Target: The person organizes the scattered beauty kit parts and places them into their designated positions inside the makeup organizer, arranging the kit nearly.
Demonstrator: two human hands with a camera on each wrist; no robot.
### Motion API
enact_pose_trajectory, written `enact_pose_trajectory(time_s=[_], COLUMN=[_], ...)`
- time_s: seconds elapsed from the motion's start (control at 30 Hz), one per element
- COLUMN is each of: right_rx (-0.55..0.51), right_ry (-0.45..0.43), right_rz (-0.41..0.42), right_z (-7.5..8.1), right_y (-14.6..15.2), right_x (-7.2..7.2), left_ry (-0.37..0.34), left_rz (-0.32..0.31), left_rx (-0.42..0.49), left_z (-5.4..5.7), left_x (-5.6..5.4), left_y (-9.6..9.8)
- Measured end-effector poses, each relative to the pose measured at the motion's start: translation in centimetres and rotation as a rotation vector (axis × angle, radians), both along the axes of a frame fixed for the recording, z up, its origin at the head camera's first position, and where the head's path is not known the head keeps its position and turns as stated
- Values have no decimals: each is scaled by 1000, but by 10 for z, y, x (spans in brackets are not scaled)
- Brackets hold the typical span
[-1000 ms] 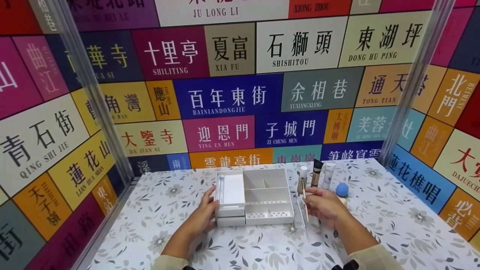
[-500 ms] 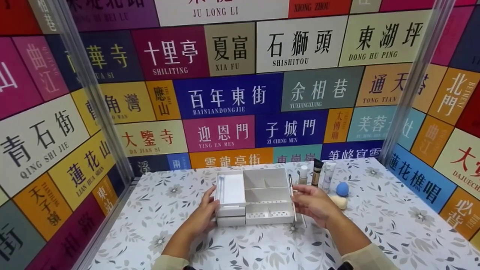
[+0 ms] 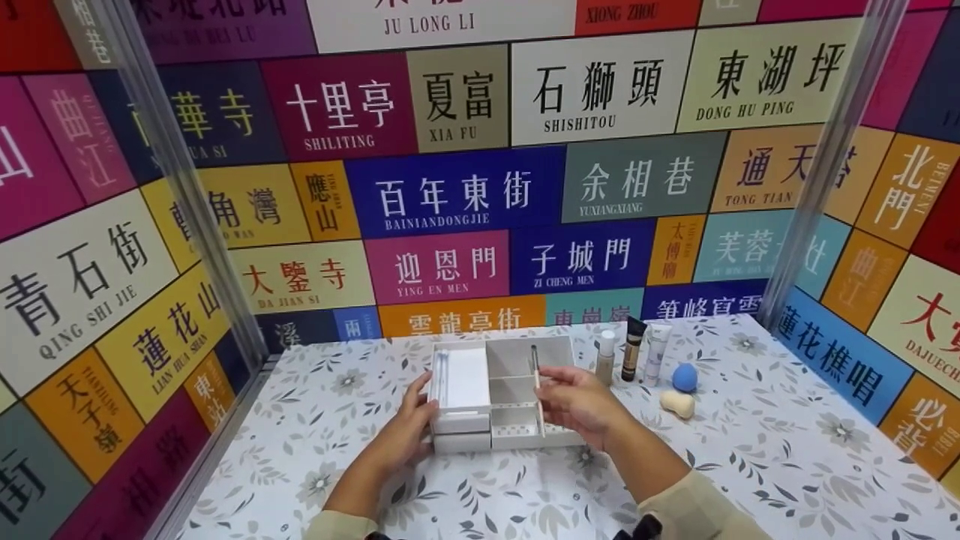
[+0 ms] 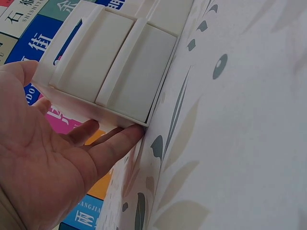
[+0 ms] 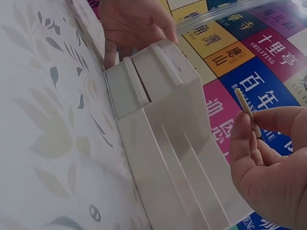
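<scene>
A white desktop organizer [image 3: 489,392] stands on the table, with two small drawers [image 4: 115,67] at its left and open compartments [image 3: 517,390] at its right. My left hand [image 3: 409,426] rests against the organizer's left side, fingertips touching its wall and lower edge. Between thumb and fingers my right hand [image 3: 581,405] pinches a slim makeup brush [image 3: 535,367], dark tip up, above the right compartments. Its pale handle end [image 5: 243,100] shows in the right wrist view. Whether a second stick is in that hand, I cannot tell.
Right of the organizer stand a white-capped bottle [image 3: 605,356], a black-capped tube [image 3: 632,349] and a white tube [image 3: 657,352]. A blue sponge [image 3: 684,378] and a cream-coloured sponge [image 3: 678,404] lie nearer. Lettered panels [image 3: 450,187] wall the floral-covered table [image 3: 315,465].
My right hand has carried the brush leftward, from beside the bottle to over the organizer. The thin stick seen on the table there no longer shows. My left hand stays put.
</scene>
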State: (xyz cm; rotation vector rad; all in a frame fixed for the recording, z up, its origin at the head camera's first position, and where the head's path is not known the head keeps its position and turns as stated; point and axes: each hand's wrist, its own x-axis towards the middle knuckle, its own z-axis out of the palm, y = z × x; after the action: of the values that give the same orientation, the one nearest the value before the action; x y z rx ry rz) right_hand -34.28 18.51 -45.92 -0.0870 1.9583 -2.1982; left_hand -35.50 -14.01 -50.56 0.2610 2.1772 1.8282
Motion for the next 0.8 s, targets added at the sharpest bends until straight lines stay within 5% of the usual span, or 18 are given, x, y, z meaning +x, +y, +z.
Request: enact_pose_trajectory(time_s=[0.37,0.8], right_rx=[-31,14], right_ry=[-44,-8], right_rz=[43,-2], right_z=[13,21], right_y=[-43,-85], right_x=[-24,-48], left_ry=[7,-16], left_rz=[1,4], left_rx=[-6,4], left_z=[-1,0], left_x=[0,0], left_y=[1,0])
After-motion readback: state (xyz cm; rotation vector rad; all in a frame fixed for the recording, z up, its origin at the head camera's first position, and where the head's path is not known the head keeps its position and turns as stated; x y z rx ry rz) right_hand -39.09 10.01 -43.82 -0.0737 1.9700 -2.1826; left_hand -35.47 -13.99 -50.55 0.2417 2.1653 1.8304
